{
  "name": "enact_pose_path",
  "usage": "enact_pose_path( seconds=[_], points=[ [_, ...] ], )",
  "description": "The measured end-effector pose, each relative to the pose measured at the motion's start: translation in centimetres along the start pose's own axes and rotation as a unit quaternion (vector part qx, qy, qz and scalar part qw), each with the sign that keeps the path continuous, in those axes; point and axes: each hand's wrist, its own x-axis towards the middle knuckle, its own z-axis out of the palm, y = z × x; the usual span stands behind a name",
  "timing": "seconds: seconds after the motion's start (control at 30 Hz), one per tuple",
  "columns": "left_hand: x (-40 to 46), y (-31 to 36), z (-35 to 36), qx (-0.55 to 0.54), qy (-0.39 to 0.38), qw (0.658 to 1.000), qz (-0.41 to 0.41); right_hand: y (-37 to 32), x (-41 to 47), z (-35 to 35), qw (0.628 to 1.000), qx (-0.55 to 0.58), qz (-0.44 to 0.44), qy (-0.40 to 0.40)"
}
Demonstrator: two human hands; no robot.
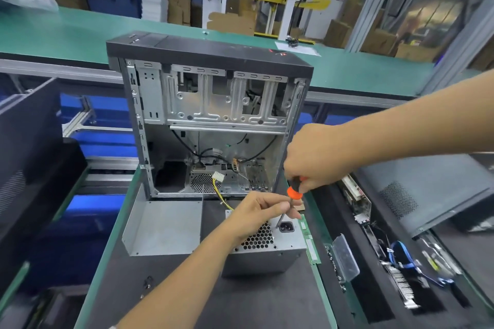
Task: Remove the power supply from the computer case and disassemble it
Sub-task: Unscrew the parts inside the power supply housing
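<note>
The open computer case [211,115] stands on the mat with its bare metal inside facing me. In front of it sits the grey power supply [267,251], out of the case, its honeycomb grille and black mains socket on top. Yellow wires with a white plug [217,177] run from it back to the case. My right hand [318,160] grips a screwdriver [294,192] with a black and orange handle, its shaft pointing down at the supply near the socket. My left hand [260,211] pinches the shaft just above the supply.
A loose grey metal cover [163,227] lies left of the supply. A green memory stick [310,240] lies along the mat's right edge beside a clear plastic piece [344,256]. Trays on the right hold removed boards and blue cables [406,262]. A black side panel [34,157] stands at left.
</note>
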Motion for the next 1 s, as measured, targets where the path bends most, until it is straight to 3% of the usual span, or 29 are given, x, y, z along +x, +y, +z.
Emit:
enact_pose_path(
  seconds=[0.07,0.13,0.23,0.27,0.33,0.37,0.47,0.53,0.57,0.63,0.7,0.73,0.8,0.83,0.9,0.93,1.0],
  points=[
    [0.1,0.0,0.0,0.005,-0.007,1.000,-0.003,-0.7,-1.4,0.7,0.967,-0.180,-0.089,0.159],
    [0.1,0.2,0.1,0.013,-0.019,1.000,-0.009,-0.8,-2.7,1.5,0.927,-0.235,-0.152,0.250],
    [0.0,0.2,0.3,0.031,-0.011,0.999,-0.021,-1.2,-3.7,2.1,0.920,-0.244,-0.120,0.284],
    [-0.1,0.2,0.3,0.035,-0.002,0.999,-0.021,-1.3,-3.6,1.8,0.941,-0.203,-0.092,0.256],
    [-0.2,0.2,0.5,0.037,0.009,0.999,-0.020,-1.0,-2.9,0.6,0.993,-0.004,0.027,0.112],
    [-0.2,0.2,0.6,0.033,0.015,0.999,-0.018,-0.6,-2.6,0.0,0.989,0.123,0.080,0.028],
    [-0.4,0.1,0.8,0.015,0.031,0.999,-0.016,0.8,-1.3,-1.5,0.879,0.412,0.162,-0.175],
    [-0.5,0.0,0.7,0.014,0.034,0.999,-0.014,1.0,-0.6,-2.1,0.830,0.472,0.178,-0.238],
    [-0.5,-0.1,0.7,0.015,0.031,0.999,-0.013,0.9,-0.5,-2.2,0.833,0.465,0.175,-0.245],
    [-0.5,-0.3,0.7,0.016,0.023,1.000,-0.010,0.5,-0.6,-2.2,0.902,0.357,0.135,-0.199],
    [-0.6,-0.4,0.7,0.014,0.021,1.000,-0.005,0.3,-1.3,-1.6,0.981,0.150,0.072,-0.098],
    [-0.6,-0.5,0.7,0.016,0.023,1.000,-0.004,0.1,-1.6,-1.1,0.998,0.043,0.038,-0.030],
    [-0.7,-0.5,0.6,0.017,0.021,1.000,-0.002,-0.2,-2.4,-0.1,0.982,-0.118,-0.053,0.140],
    [-0.7,-0.4,0.5,0.016,0.016,1.000,-0.002,-0.4,-2.8,0.4,0.953,-0.169,-0.108,0.227],
    [-0.7,-0.1,0.6,0.025,0.009,1.000,-0.001,-0.5,-3.4,1.1,0.906,-0.209,-0.172,0.326],
    [-0.7,-0.1,0.6,0.034,0.010,0.999,0.001,-0.5,-3.4,1.3,0.897,-0.213,-0.180,0.342],
    [-0.5,-0.2,0.7,0.045,0.022,0.999,0.003,-0.8,-3.3,1.2,0.930,-0.192,-0.133,0.283]
  ],
)
